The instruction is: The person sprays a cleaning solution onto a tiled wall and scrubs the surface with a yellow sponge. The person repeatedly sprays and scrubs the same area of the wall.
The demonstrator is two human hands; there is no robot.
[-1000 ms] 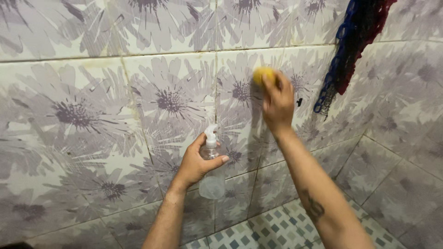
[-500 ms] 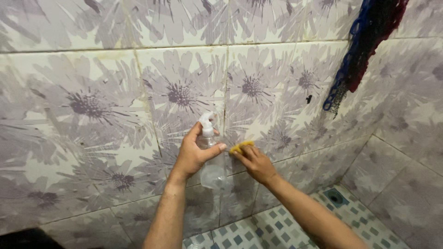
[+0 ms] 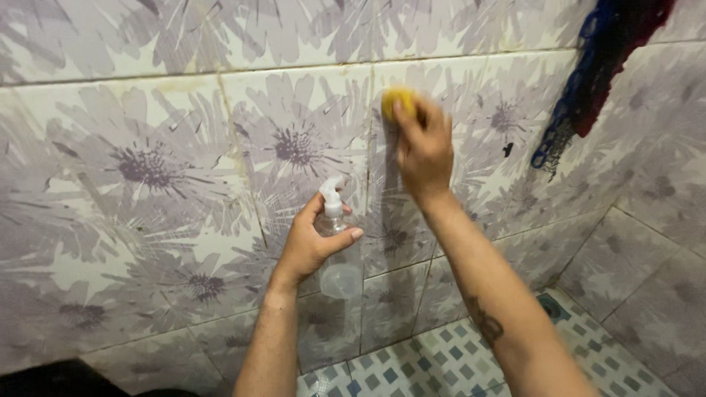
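Observation:
My left hand (image 3: 309,246) grips a clear spray bottle (image 3: 340,276) with a white trigger head, held close to the flower-patterned tiled wall (image 3: 147,162). Higher up, my right hand (image 3: 423,151) presses a yellow sponge (image 3: 397,99) flat against a wall tile near a vertical grout line. Only the sponge's top edge shows above my fingers. The two hands are apart, the right one above and to the right of the bottle.
A blue and dark red net-like cloth (image 3: 588,81) hangs on the wall at the upper right. Below lies a checked tile floor (image 3: 441,360) with a round drain (image 3: 553,305) near the corner. A second tiled wall (image 3: 654,242) meets this one on the right.
My right hand with the sponge rose from beside the bottle to the upper part of the tile, after having come down from there earlier. The left hand and bottle stayed nearly still.

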